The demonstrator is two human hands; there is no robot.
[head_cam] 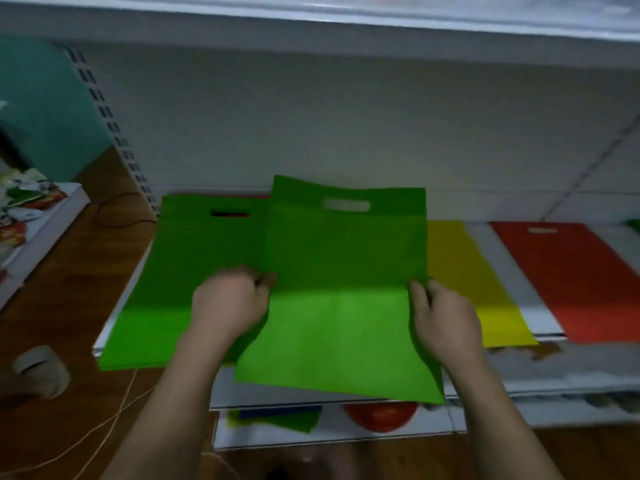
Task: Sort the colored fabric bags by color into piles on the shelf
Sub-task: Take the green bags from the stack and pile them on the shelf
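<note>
The green bag (343,289) is hanging flat above the shelf (540,320), because you are pinching its side edges with your left hand (230,303) and right hand (441,317), probably lining it up with the green pile (187,268) just beside it.

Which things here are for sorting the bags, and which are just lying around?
For the job: held green bag in left hand and right hand; green pile; yellow bag; red bag; shelf.

Lying about: tape roll; cord; packets.
</note>
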